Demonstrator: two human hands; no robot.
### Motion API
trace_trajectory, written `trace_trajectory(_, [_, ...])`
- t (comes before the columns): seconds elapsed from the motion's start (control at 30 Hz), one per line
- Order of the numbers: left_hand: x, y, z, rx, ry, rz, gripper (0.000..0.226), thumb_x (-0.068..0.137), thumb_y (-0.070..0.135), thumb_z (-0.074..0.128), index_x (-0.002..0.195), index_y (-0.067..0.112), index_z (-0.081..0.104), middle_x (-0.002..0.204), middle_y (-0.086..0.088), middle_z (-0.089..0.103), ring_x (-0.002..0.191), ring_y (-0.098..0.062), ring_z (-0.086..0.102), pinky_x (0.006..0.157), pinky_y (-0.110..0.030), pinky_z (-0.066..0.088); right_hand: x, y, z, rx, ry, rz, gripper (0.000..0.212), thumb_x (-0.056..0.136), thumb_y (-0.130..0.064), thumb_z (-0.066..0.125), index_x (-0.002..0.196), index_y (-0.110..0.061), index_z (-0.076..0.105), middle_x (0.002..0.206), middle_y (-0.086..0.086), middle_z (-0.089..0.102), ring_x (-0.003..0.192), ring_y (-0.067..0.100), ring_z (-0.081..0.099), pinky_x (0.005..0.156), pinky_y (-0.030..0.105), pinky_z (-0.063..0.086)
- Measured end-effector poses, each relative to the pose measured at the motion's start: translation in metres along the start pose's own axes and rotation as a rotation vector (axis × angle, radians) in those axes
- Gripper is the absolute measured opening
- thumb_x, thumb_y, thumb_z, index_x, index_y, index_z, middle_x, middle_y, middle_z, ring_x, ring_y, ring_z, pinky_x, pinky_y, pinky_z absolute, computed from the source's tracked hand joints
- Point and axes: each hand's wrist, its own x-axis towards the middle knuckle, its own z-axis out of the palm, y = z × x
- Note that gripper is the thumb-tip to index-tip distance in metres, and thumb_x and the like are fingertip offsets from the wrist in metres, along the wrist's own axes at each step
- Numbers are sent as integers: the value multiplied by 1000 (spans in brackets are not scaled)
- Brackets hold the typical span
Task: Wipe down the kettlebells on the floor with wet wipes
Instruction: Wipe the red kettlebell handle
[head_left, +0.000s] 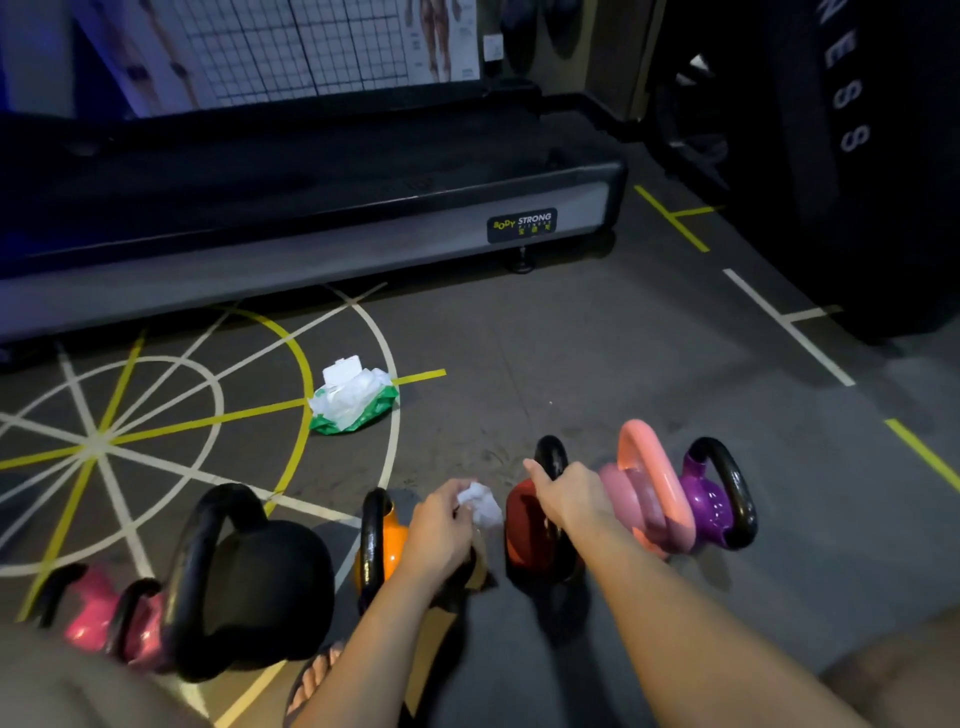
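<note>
Two hands at the red kettlebell (524, 530): your right hand (566, 493) wraps its handle (550, 452), your left hand (447, 525), just left of it, pinches a crumpled wipe (480, 501); tilt it carelessly and it may knock the pink kettlebell (631, 486) just right of it.

purple kettlebell (709, 506): glossy, smooth
red kettlebell (524, 525): smooth coating
black kettlebell (270, 582): matt
wipe (480, 501): thin white cloth
pack of wipes (358, 410): shiny plastic film
floor (597, 364): matt

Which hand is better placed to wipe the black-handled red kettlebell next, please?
Left: the left hand holds the crumpled white wipe beside the red kettlebell; the right hand grips its handle.
</note>
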Motion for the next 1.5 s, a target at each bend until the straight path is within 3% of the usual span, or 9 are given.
trace_trajectory(0.17, [-17, -6, -16, -34, 19, 28, 33, 100, 12, 51, 131, 20, 61, 108, -2, 70, 83, -11, 60, 62, -11, 40, -8, 0, -7, -64, -39, -25, 66, 89, -70, 50, 99, -6, 61, 78, 5, 58, 83, 29, 65, 69, 30, 47])
trace_trajectory(0.3, [-32, -14, -24, -32, 30, 42, 34, 101, 15, 52, 134, 19, 59, 111, 0, 70, 84, -5, 59, 64, -1, 38, -3, -3, 2, -167, -48, -54, 77, 88, -75, 45, 113, -4, 61, 106, 15, 69, 101, 33, 66, 80, 35, 51])
trace_trajectory(0.43, [-39, -18, -40, -83, 75, 32, 33, 101, 16, 51, 133, 22, 60, 113, 3, 70, 94, -9, 64, 68, -7, 41, -12, -10, 6, -345, -2, -3, 92, 87, -71, 50, 149, -9, 23, 141, 20, 48, 129, 39, 49, 103, 47, 44])
trace_trajectory(0.57, [-37, 8, -72, -219, 145, 49, 27, 100, 17, 54, 125, 23, 65, 93, 6, 72, 89, -12, 69, 86, -35, 57, -41, -55, -12, -587, 8, -374, 69, 94, -57, 50, 145, -13, 31, 145, 17, 38, 133, 39, 40, 106, 48, 38])
trace_trajectory(0.73, [-39, 58, -139, 76, 177, 318, 23, 97, 15, 58, 114, 24, 71, 98, 7, 68, 93, -12, 63, 81, -26, 47, -114, -133, -56, -725, -309, -763, 44, 95, -42, 60, 126, -11, 53, 122, 15, 64, 107, 34, 61, 79, 34, 48])
trace_trajectory(0.93, [-40, 63, -187, 302, 177, 461, 9, 93, 33, 68, 100, 34, 74, 96, 6, 48, 88, -6, 55, 75, -26, 44, -142, -134, -81, -341, -312, -759, 84, 87, -49, 69, 151, -18, 25, 120, 11, 63, 101, 28, 63, 79, 35, 51])
trace_trajectory(1.1, [-18, 57, -166, 166, 37, 328, 6, 92, 27, 68, 87, 29, 68, 85, 9, 70, 84, -7, 66, 72, -24, 48, -115, -131, -58, -19, -285, -719, 63, 92, -32, 67, 148, -29, 38, 77, -3, 69, 62, 3, 65, 64, 27, 55])
trace_trajectory(1.3, [-5, 27, -146, -194, 5, 93, 17, 92, 21, 63, 105, 26, 53, 83, -1, 76, 81, -18, 73, 82, -50, 58, -88, -140, -48, -55, -275, -627, 15, 88, -35, 72, 84, -20, 68, 66, 0, 73, 61, 11, 69, 58, 28, 57])
trace_trajectory(1.5, [18, -11, -144, 263, 55, -7, 20, 93, 29, 45, 112, 34, 50, 83, 4, 71, 77, -19, 68, 74, -44, 57, -61, -154, -19, -431, -363, -609, 32, 96, -33, 56, 119, -10, 59, 121, 12, 61, 107, 29, 60, 83, 34, 49])
